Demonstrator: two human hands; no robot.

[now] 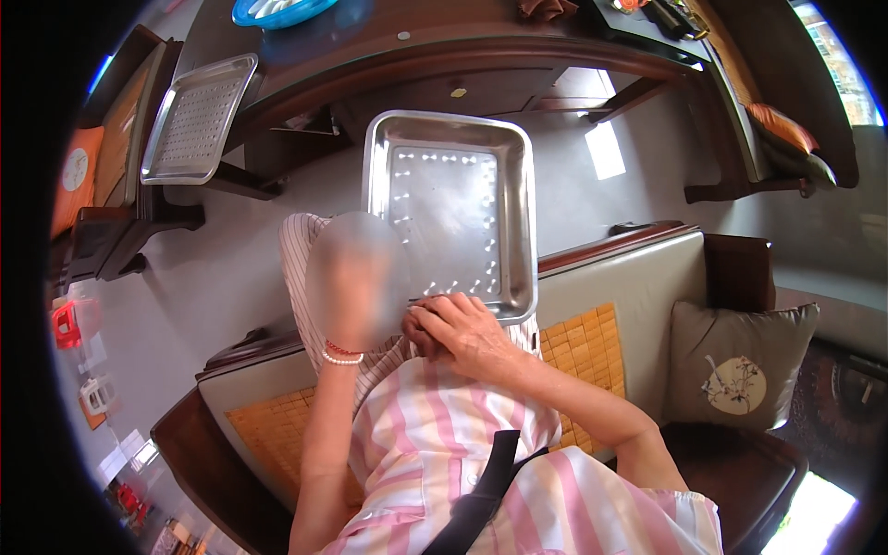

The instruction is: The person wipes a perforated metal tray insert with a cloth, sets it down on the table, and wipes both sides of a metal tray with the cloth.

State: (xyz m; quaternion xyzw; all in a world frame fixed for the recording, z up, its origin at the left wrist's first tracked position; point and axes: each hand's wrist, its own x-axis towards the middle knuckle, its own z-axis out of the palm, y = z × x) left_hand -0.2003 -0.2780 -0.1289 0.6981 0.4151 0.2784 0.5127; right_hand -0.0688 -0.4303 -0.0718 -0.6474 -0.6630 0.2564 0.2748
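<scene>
A deep rectangular stainless steel tray (517,229) rests on my lap, tilted away from me. Its floor shows a border of small shiny marks. At the near rim, my right hand (468,336) has its fingers curled over a bunched dark brown thing (421,334), perhaps a cloth; the hand hides most of it. To the left of the tray is my left hand (357,284), above striped trousers. A blur covers that hand, so its fingers and anything in them cannot be made out.
A perforated metal tray (198,118) overhangs the left end of the dark wooden table (430,59). On the table are a blue bowl (284,12) with white pieces and a brown cloth (547,8). A grey cushion (742,368) leans on the bench at my right.
</scene>
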